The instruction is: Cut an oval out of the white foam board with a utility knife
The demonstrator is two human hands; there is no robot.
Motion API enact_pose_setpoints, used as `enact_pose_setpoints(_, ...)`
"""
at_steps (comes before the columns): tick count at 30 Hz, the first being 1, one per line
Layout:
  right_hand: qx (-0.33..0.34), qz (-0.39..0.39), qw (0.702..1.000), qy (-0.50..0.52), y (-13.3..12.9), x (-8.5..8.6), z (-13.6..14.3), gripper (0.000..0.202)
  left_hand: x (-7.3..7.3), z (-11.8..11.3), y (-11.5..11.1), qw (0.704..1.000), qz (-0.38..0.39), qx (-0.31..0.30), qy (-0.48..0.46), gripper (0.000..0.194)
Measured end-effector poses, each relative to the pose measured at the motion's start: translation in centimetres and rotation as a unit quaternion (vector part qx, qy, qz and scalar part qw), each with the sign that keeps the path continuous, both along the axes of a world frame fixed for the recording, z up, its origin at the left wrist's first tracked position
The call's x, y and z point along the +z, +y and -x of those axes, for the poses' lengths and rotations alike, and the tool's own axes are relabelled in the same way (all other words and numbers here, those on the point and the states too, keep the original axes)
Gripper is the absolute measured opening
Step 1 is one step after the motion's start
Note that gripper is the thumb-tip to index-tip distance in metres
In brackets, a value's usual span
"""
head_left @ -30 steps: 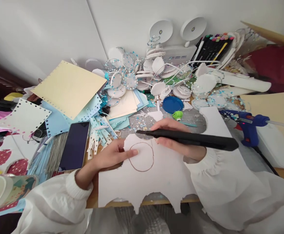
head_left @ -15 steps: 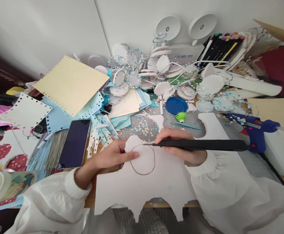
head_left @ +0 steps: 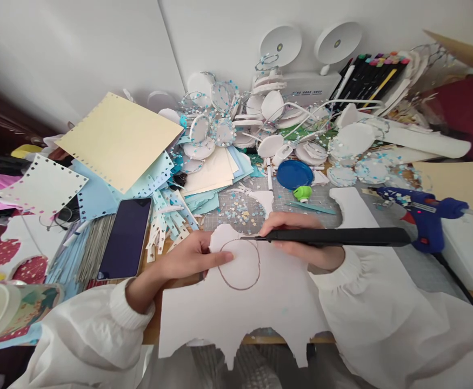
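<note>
A white board, which looks like foam board, has scalloped cut-outs along its edges and a drawn brown loop near its top. My left hand grips its upper left part, thumb lying on top inside the loop, fingers hidden beneath. In my right hand is a long black craft knife, held almost level. Its thin dark tip touches the board at the top of the loop. Part of my right hand is behind the handle.
On the left lie a phone, punched paper sheets and paper strips. White discs with star-dotted wire pile up at the back. A blue lid and a green-capped item sit mid-table. A blue glue gun stands right.
The view has shifted very slightly. The black handle has tilted a little, its far end a bit higher. My left hand keeps its hold on the board.
</note>
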State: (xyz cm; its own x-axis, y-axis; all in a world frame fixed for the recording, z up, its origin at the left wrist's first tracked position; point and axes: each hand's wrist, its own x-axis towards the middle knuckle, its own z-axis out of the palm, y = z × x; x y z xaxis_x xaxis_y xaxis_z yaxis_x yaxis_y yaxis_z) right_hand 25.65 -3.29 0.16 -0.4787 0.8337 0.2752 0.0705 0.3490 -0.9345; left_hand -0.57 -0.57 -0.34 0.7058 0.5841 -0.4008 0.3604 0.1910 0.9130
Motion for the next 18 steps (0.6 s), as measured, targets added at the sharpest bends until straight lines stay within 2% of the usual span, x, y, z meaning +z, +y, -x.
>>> enact_pose_setpoints(13, -0.007, 0.014, 1.000, 0.011, 0.08, -0.26, -0.05, 0.016, -0.10, 0.06, 0.04, 1.000, -0.003, -0.005, 0.004, 0.032)
enact_pose_setpoints(18, 0.007, -0.028, 0.999, -0.026, 0.14, -0.36, 0.03, 0.018, -0.04, 0.02, 0.03, 1.000, -0.004, -0.008, 0.004, 0.033)
